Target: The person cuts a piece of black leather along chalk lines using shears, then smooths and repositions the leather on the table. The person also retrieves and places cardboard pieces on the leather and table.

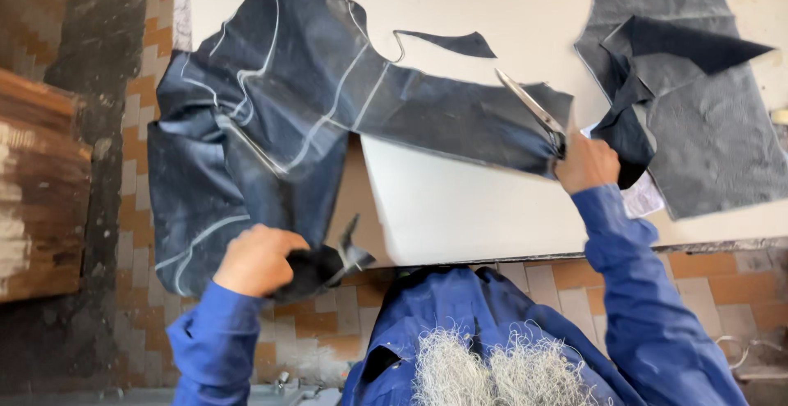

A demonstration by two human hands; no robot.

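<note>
Left hand [256, 260], below the table edge at the lower left, fist closed tight on a bunched corner of the dark denim piece [328, 102], knuckles up, blue sleeve [215, 340] bent at the elbow. Right hand [584, 164] raised over the white table [460, 209], wrist bent, fingers shut around the handles of the scissors [533, 109]; handles themselves hidden in the hand and the cloth. Blades long, metallic, pointing up and to the left, lying on the right end of the denim; whether open or closed, hard to tell.

Denim piece: large, dark blue, slightly shiny, marked with pale chalk lines, curved and straight. Stretched between both hands, the right part flat on the table, the left part hanging over the edge above the brick-patterned floor [139, 127]. Small cut scrap [460, 43] of the same cloth just above it, apart. Grey rough-textured fabric [706, 127] at the right, with a folded dark piece [681, 49] on top. Blue work coat with pale fuzzy lining [492, 373] at the bottom.
</note>
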